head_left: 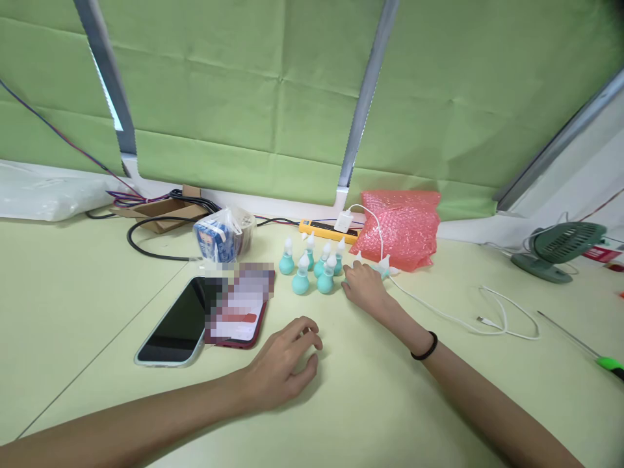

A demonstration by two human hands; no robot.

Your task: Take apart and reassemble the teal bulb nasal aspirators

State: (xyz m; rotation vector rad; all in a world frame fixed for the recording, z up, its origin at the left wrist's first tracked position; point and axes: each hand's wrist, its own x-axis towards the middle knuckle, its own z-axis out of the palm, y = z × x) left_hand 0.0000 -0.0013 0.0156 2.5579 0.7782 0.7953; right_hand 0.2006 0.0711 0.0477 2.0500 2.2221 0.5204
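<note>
Several teal bulb nasal aspirators (301,282) with clear pointed tips stand upright in a cluster on the table. My right hand (364,285) is at the right side of this cluster, its fingers closed around an aspirator (359,257) that is mostly hidden, with its pale tip showing past the knuckles. Just beyond that hand, another clear-tipped piece (385,266) lies tilted, partly covered. My left hand (287,361) rests on the table nearer to me, fingers loosely bent and apart, holding nothing. It is closest to a red-cased phone (244,309).
A black-screened phone (175,325) lies left of the red one. Behind are a plastic-wrapped blue package (217,239), a yellow power strip (322,231) and pink bubble wrap (400,227). To the right are a white cable (439,313), a green fan (560,247) and a screwdriver (580,341).
</note>
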